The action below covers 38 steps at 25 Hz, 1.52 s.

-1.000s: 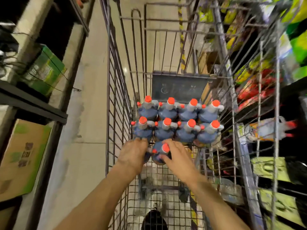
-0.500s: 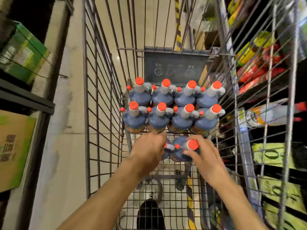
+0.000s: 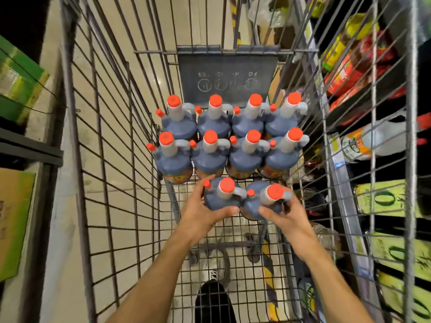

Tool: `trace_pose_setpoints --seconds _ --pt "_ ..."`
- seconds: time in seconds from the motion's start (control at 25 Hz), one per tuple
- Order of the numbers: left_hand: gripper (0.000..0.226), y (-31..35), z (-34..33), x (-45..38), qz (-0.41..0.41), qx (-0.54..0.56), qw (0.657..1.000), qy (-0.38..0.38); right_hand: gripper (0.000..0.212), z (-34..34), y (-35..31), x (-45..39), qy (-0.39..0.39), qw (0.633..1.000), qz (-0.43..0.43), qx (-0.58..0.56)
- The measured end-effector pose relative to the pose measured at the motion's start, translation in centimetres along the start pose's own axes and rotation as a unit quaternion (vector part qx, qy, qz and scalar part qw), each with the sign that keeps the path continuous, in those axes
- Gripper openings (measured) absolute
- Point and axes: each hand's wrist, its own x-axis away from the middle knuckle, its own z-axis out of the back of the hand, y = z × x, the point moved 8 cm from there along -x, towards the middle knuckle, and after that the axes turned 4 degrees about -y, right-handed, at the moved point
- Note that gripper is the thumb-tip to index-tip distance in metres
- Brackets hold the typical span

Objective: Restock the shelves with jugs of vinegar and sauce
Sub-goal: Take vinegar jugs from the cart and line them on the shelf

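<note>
My left hand [image 3: 202, 212] grips the left jug [image 3: 220, 195], my right hand [image 3: 283, 214] grips the right jug [image 3: 263, 201]. Both stand upright in the cart [image 3: 112, 136], long axis vertical, orange caps up, handles pointing right, just behind eight upright jugs [image 3: 229, 141]. Half a second ago only one near jug showed clearly; now two side by side.
</note>
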Motion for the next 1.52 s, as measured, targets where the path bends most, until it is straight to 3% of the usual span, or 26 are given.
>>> trace_pose_setpoints --seconds 0.12,0.28,0.4,0.52,0.76,0.92,1.12,1.28,1.44,1.52 --pt "0.074 -1.4 0.1 -1.3 0.009 0.016 1.000 -0.015 0.046 -0.5 2.4 -1.4 0.010 0.999 -0.024 -0.033" --pt "0.060 -1.3 -0.1 -1.8 0.006 0.019 1.000 -0.005 0.039 -0.5 2.6 -2.3 0.004 0.999 0.014 -0.046" --pt "0.060 -0.6 0.1 -2.3 -0.003 0.037 0.999 0.022 0.053 -0.5 1.8 -2.0 0.016 0.997 0.053 -0.049" --pt "0.072 0.0 -0.1 -2.6 0.001 0.068 0.997 0.022 0.052 -1.1 1.0 -1.6 0.051 0.992 0.085 -0.076" --pt "0.077 1.9 -0.6 -0.6 0.015 0.102 0.995 0.014 0.058 -1.9 -0.6 0.4 0.100 0.975 0.093 -0.174" --pt "0.061 6.1 -0.7 2.2 -0.020 0.083 0.995 -0.059 0.073 -1.4 -3.3 3.6 0.104 0.961 0.102 -0.233" --pt "0.041 13.0 -0.5 8.2 -0.074 0.073 0.988 -0.112 0.099 -0.6 -8.3 10.7 0.129 0.949 0.113 -0.266" --pt "0.068 18.7 -0.8 15.4 -0.116 0.051 0.980 -0.151 0.089 -0.5 -12.7 19.3 0.160 0.933 0.154 -0.283" --pt "0.041 24.1 -1.3 24.3 -0.153 0.019 0.965 -0.210 0.082 -1.5 -17.7 30.8 0.214 0.907 0.206 -0.299" --pt "0.042 26.1 -2.5 28.8 -0.184 0.017 0.950 -0.252 0.080 -1.2 -18.9 36.8 0.256 0.887 0.230 -0.309"
